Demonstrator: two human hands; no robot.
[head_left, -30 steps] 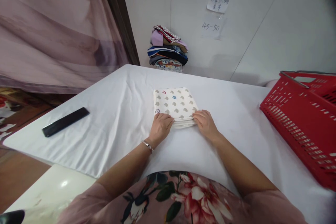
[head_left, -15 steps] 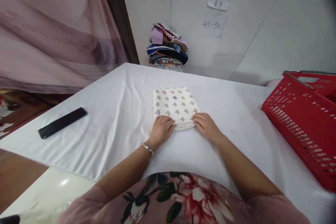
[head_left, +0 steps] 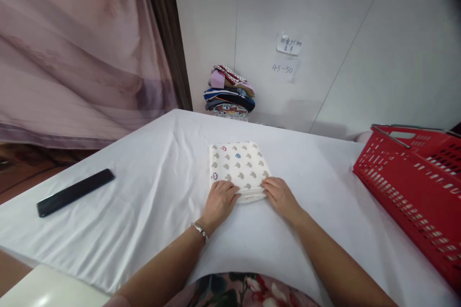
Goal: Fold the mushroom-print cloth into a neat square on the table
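A folded white cloth (head_left: pixel 239 165) printed with small grey shapes lies in the middle of the white-covered table (head_left: pixel 151 192). My left hand (head_left: pixel 220 201) grips its near left corner with the fingers curled over the edge. At the near right corner my right hand (head_left: pixel 279 197) does the same, fingers closed on the cloth's edge. A bracelet sits on my left wrist.
A red plastic basket (head_left: pixel 414 192) stands at the table's right side. A long black flat object (head_left: pixel 74 192) lies at the left. A stack of folded clothes (head_left: pixel 229 92) sits at the far edge against the wall, under paper notes (head_left: pixel 286 55). A pink curtain (head_left: pixel 79 48) hangs left.
Both hands stay on the cloth's near edge. The camera has tilted upward, so everything sits lower in the picture.
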